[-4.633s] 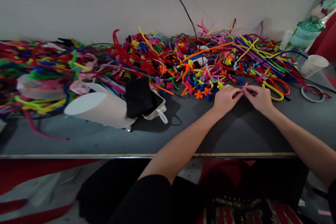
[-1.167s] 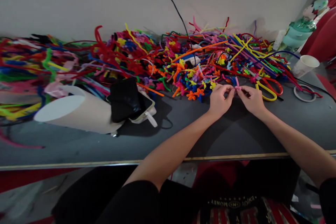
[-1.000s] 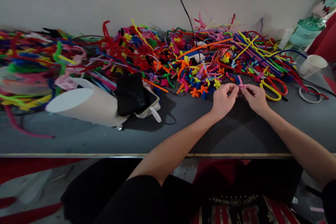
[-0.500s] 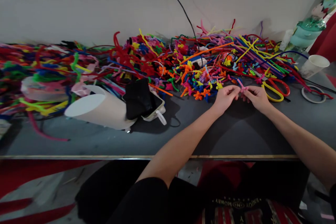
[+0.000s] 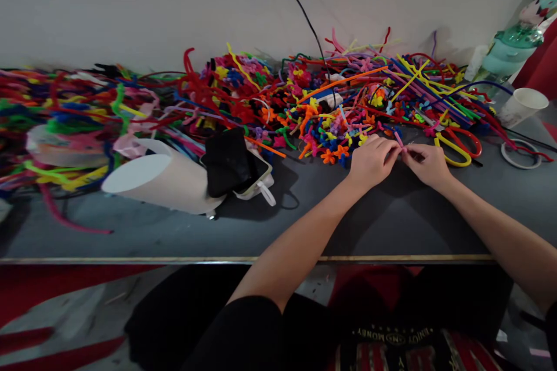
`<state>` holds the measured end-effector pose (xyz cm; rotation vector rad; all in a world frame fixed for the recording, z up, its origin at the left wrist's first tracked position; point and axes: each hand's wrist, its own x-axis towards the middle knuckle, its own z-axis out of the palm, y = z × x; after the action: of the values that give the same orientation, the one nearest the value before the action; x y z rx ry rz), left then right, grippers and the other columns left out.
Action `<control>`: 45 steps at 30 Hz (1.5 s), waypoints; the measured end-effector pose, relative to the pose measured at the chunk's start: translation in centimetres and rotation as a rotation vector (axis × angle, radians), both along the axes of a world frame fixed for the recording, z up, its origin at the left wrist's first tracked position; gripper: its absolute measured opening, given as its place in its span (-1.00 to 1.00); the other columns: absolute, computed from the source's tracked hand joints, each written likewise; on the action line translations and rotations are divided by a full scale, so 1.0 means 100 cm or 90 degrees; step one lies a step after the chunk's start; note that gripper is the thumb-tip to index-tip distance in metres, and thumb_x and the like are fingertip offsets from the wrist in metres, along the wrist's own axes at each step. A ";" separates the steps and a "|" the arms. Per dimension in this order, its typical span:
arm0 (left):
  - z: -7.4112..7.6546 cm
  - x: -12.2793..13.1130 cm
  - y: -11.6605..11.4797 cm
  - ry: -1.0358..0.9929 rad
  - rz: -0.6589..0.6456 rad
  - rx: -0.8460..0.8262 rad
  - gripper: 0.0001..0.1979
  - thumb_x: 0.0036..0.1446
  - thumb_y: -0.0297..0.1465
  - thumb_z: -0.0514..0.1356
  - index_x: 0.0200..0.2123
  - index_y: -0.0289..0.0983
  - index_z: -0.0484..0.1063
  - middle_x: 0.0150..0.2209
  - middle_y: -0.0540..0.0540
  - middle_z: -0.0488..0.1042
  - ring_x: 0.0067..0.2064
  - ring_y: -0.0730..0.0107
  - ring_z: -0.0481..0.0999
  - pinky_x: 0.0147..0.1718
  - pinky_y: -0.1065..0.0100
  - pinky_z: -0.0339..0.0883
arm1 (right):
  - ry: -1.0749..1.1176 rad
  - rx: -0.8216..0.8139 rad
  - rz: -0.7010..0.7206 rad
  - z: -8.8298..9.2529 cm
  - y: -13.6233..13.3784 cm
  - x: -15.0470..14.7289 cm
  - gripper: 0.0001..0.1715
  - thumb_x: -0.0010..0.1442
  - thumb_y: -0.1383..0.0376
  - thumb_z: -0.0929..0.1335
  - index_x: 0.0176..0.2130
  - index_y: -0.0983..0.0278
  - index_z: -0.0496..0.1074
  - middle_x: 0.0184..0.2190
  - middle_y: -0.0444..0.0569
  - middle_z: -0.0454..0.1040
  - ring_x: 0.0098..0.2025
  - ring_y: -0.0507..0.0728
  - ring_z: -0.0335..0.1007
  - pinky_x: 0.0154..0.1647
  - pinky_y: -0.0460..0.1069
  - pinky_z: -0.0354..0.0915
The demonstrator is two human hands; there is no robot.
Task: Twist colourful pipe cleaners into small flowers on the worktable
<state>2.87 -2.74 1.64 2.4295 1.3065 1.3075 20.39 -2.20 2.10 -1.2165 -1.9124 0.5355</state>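
Note:
A small pink pipe cleaner (image 5: 399,139) is pinched between my two hands above the dark table, one end sticking up toward the pile. My left hand (image 5: 373,160) is closed on it with the thumb and forefinger, its back turned up. From the other side my right hand (image 5: 427,163) grips the same piece, fingertips almost touching those of the left. Most of the pink piece is hidden by the fingers. Just behind lies a heap of small bent pipe-cleaner flowers (image 5: 329,155) in many colours. Scissors (image 5: 456,146) with yellow and red handles lie beside my right hand.
Loose pipe cleaners (image 5: 430,93) are heaped along the wall. To the left are a white tilted cylinder (image 5: 169,185) and a black phone-like device (image 5: 230,162). A paper cup (image 5: 524,107), a grey ring (image 5: 520,155) and a green bottle (image 5: 509,49) stand or lie at the right.
My left hand has turned so its back faces up more, and the fingers of both hands have shifted on the pink pipe cleaner. The view has moved slightly.

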 end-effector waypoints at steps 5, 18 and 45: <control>-0.006 0.006 0.004 -0.117 -0.017 -0.151 -0.77 0.30 -0.30 0.13 -0.33 -0.26 0.51 -0.39 -0.10 0.56 -0.31 0.33 0.48 -0.32 0.32 0.32 | -0.010 0.008 -0.012 -0.005 0.000 0.001 -0.73 0.10 0.22 0.33 -0.35 0.23 0.63 -0.47 -0.04 0.60 -0.52 0.07 0.39 -0.46 -0.03 0.25; 0.000 -0.003 0.020 -0.439 -0.170 -0.479 -0.81 0.15 -0.31 0.26 -0.46 -0.26 0.57 -0.43 -0.07 0.60 -0.42 0.44 0.50 -0.36 0.36 0.37 | -0.009 -0.099 0.043 0.003 0.001 0.000 -0.47 0.26 -0.03 0.29 -0.52 0.26 0.51 -0.61 -0.10 0.47 -0.58 0.00 0.28 -0.49 -0.07 0.13; -0.019 0.002 0.019 -0.337 -0.150 -0.321 -0.78 0.12 -0.25 0.32 -0.26 -0.29 0.58 -0.36 -0.08 0.60 -0.37 0.42 0.49 -0.39 0.39 0.32 | -0.043 0.109 0.034 -0.006 0.009 0.009 -0.82 0.16 0.37 0.37 -0.39 0.23 0.59 -0.37 -0.04 0.55 -0.37 0.08 0.42 -0.35 -0.02 0.28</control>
<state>3.11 -0.84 -0.26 1.6857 1.0109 1.2466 21.29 -1.30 1.47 -1.0888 -2.0077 0.3544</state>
